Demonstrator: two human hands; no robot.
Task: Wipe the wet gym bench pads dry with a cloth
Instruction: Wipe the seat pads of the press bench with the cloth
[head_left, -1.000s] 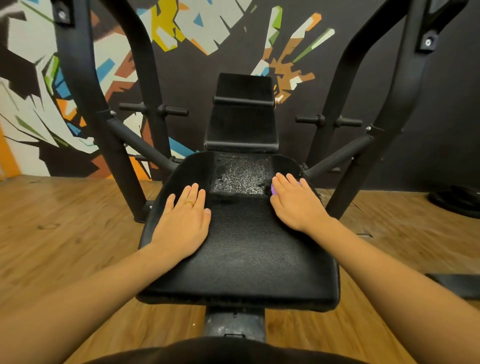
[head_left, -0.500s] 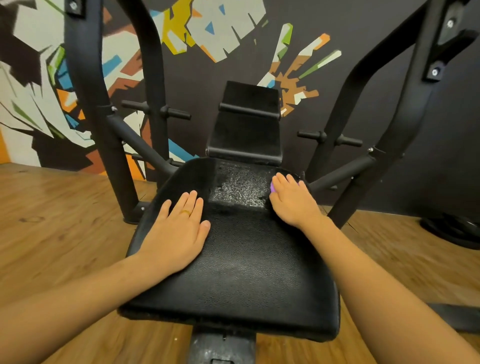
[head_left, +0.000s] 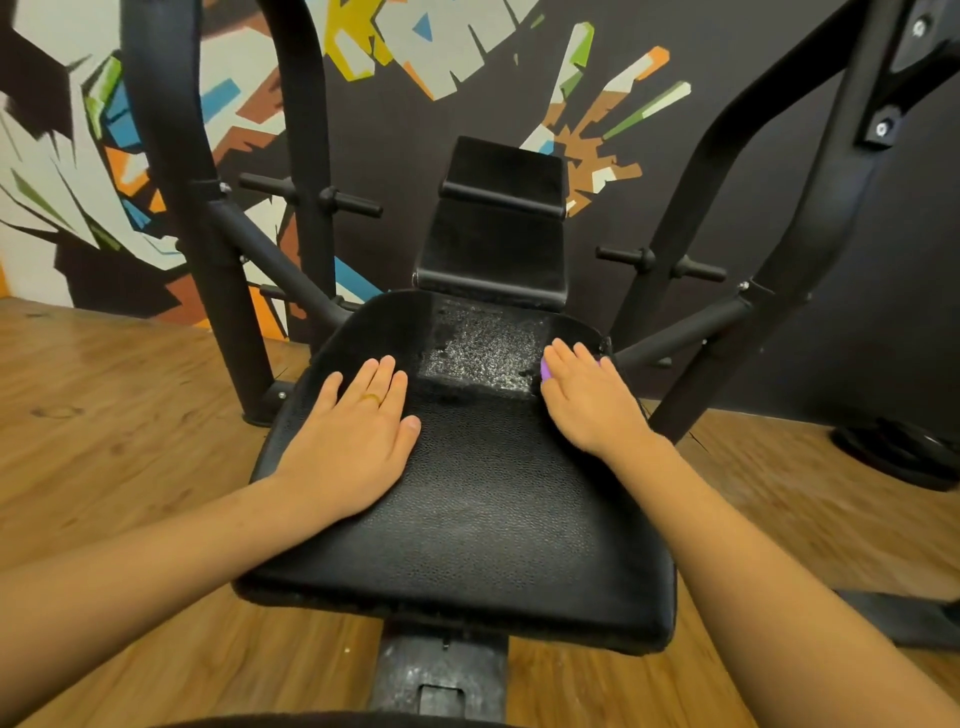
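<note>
A black seat pad (head_left: 483, 519) fills the middle of the head view. A wet, glistening patch (head_left: 480, 353) lies at its far middle. My left hand (head_left: 353, 431) rests flat on the pad's left side, fingers straight, a ring on one finger. Flat on the far right edge of the pad, just right of the wet patch, lies my right hand (head_left: 589, 397). It presses on a small purple cloth (head_left: 546, 370), which shows only as slivers beside the fingers. A smaller black back pad (head_left: 493, 234) stands behind the seat.
Black steel frame uprights (head_left: 171, 156) rise on both sides of the seat, with short pegs (head_left: 660, 260) sticking out behind. A painted wall stands beyond. Wooden floor surrounds the machine, and a dark weight plate (head_left: 898, 447) lies at the right.
The view has shifted a little closer and up toward the back pad. Both hands stay flat in nearly the same places on the seat pad.
</note>
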